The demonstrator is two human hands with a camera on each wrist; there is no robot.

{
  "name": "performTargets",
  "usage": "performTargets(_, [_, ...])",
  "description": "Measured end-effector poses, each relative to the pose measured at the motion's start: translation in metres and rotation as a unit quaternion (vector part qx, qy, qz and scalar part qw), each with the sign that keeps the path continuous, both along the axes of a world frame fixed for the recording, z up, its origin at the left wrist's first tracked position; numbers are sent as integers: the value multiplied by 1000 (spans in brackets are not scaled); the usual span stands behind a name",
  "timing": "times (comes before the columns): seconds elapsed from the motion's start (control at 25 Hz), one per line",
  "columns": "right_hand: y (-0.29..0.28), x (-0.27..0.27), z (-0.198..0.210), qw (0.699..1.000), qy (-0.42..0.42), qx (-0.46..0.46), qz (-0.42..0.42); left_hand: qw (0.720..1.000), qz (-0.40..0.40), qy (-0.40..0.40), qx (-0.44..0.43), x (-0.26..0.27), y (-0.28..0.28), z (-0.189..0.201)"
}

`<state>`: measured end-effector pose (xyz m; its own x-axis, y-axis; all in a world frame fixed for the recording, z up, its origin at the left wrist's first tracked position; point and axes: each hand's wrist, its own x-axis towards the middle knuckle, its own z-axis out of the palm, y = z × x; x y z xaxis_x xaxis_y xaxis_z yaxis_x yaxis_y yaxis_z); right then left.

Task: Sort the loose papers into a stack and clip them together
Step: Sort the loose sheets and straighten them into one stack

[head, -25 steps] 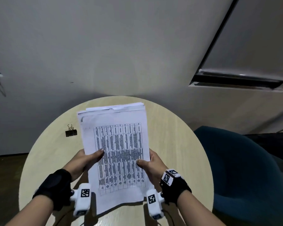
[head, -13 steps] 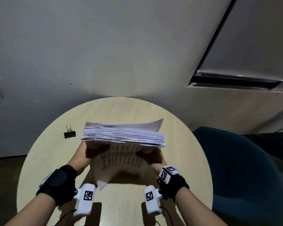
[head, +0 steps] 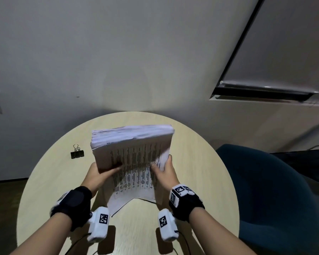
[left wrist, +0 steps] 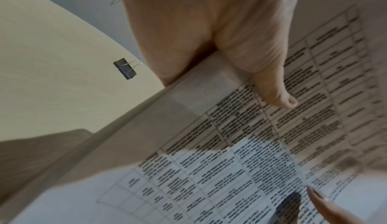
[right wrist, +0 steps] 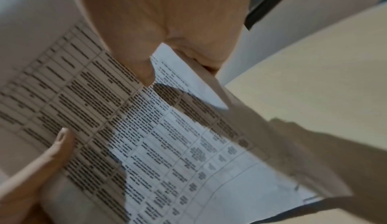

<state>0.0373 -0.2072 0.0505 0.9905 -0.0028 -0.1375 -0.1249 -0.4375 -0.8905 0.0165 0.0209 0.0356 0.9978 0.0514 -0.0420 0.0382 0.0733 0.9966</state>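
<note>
Upright over the round table, the paper stack is gripped at its side edges by the left hand and the right hand, thumbs pressed on the printed front sheet. A black binder clip is seen lying left of the stack, untouched.

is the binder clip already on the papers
No, the binder clip lies by itself on the table, apart from the stack of papers that the left hand and right hand hold.
</note>
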Motion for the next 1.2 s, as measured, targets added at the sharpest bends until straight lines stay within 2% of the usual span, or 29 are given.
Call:
performTargets(0.08, [3, -5, -3, 995, 23, 95, -24, 998, 34, 2, 44, 2, -1, -4])
performTargets(0.2, [7, -11, -15, 994, 34, 98, -41, 990, 32, 33, 130, -1, 0, -21])
performTargets(0.28, [7, -6, -31, 990, 24, 126, -57, 992, 48, 43, 108, 0, -4, -20])
performTargets(0.36, [3, -2, -44, 990, 3, 129, -62, 989, 99, 40, 98, -1, -13, -12])
performTargets(0.52, [2, -16, -30, 997, 15, 64, -45, 975, 149, 41, 162, -12, -21, -9])
performTargets(0.64, [-7, -16, -35, 999, -2, 25, -33, 985, 149, 49, 77, -17, -17, -11])
performTargets(0.72, [-6, -16, -36, 999, -28, 8, -37, 987, 145, 28, 67, -20, -17, -14])
performTargets(0.92, [-4, -19, -38, 997, -60, 7, -45, 984, 63, 45, 162, -38, -11, -44])
performTargets(1.04, [-1, -16, -40, 997, -68, -11, -45, 974, 34, 62, 216, -35, -7, -43])
performTargets(1.2, [0, -16, -42, 996, -69, -17, -50, 973, 37, 73, 218, -33, -9, -38])
